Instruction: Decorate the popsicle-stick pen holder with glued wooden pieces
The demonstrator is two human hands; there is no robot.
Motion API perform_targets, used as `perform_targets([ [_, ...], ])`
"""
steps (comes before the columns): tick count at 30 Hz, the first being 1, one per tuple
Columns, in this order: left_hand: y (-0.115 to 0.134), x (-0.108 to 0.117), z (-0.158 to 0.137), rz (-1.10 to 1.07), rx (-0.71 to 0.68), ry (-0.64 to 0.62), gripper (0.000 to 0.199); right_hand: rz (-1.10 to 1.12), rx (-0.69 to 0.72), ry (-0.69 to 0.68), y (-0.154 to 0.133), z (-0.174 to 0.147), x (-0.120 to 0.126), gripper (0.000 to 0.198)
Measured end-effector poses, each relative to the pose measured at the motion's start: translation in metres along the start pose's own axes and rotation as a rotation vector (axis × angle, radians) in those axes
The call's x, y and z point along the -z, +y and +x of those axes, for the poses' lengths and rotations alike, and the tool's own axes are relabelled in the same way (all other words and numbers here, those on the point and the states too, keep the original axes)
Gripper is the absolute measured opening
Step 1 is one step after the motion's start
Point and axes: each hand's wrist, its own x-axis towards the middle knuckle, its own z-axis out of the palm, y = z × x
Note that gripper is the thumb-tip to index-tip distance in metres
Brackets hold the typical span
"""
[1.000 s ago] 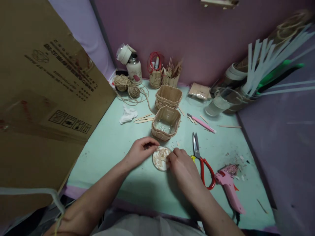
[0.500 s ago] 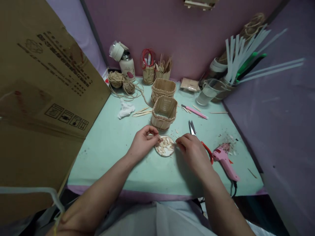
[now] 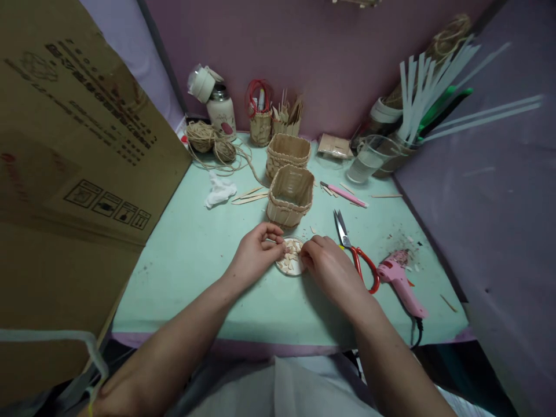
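A small round dish (image 3: 287, 271) of pale wood chips (image 3: 294, 248) lies on the table between my hands. My left hand (image 3: 256, 255) is at the dish's left rim, thumb and forefinger pinched together; what is between them is too small to tell. Over the right rim, the fingers of my right hand (image 3: 328, 267) are drawn together, and their tips are hidden. Just behind the dish stands a small square woven basket (image 3: 286, 211), with a similar basket (image 3: 288, 152) behind it. Red-handled scissors (image 3: 357, 255) rest to the right of my right hand.
A pink glue gun (image 3: 402, 284) lies at the right, a pink craft knife (image 3: 345, 195) farther back. Twine balls (image 3: 202, 138), a bottle (image 3: 222, 116), a stick holder (image 3: 286, 123) and a plastic cup (image 3: 367, 165) line the back. A cardboard box (image 3: 87, 174) walls the left.
My right hand has moved left, from beside the dish to over its right rim, uncovering more of the scissors. The left hand stays pinched at the left rim. The view has shifted slightly.
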Motion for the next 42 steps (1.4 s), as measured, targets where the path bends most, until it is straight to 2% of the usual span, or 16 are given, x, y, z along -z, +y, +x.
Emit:
perform_targets([
  [5, 0.002, -0.002, -0.002, -0.033, -0.006, 0.024, 0.03, 0.775, -0.236, 0.222, -0.007, 0.004, -0.011, 0.01],
  [7, 0.002, -0.002, -0.003, -0.052, -0.017, 0.031, 0.029, 0.977, -0.288, 0.24, -0.011, 0.009, -0.017, 0.01],
  [9, 0.002, -0.003, -0.003, -0.058, -0.03, 0.044, 0.029, 1.062, -0.317, 0.25, -0.014, 0.013, -0.021, 0.01],
  [15, 0.003, -0.003, -0.002, -0.093, -0.049, 0.091, 0.03, 1.107, -0.343, 0.252, -0.016, 0.017, -0.021, 0.011],
  [22, 0.004, -0.004, -0.003, -0.162, -0.044, 0.078, 0.035, 1.198, -0.372, 0.274, -0.017, 0.017, -0.025, 0.015],
  [42, -0.001, -0.005, -0.002, -0.216, -0.038, 0.098, 0.033, 1.165, -0.387, 0.287, -0.022, 0.018, -0.025, 0.014],
])
